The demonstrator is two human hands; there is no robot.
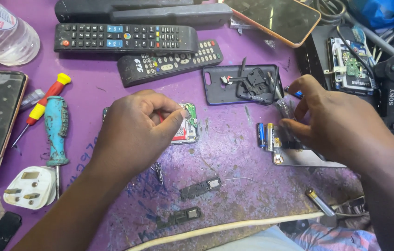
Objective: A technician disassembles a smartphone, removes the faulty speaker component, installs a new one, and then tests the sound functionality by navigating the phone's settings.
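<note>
At the near edge of the purple surface (234, 153) a pale cord (234, 226) runs across, with two small black parts (200, 188) and a loose battery (318, 201) just beyond it. Further in, the left hand (134, 132) rests over an opened phone (188, 123) with its circuit board showing; its thumb and forefinger are pinched together on something too small to make out, perhaps a red-tipped piece. The right hand (341, 125) hovers near a pair of batteries (265, 136) and a flat metal plate (299, 158), fingers curled close around a small clear item, though what exactly it grips cannot be told. To the left lie a teal-handled screwdriver (57, 130), a red and yellow screwdriver (43, 104) and a white plug (30, 187). Beyond the hands sit a dark phone back cover (241, 83) with loose parts inside, then two remote controls (125, 38), and farthest off a phone with an orange case (273, 17). The work looks to be mid-disassembly of the phone; the next move probably calls for a fine, steady pinch so the small piece is not dropped among the clutter.
</note>
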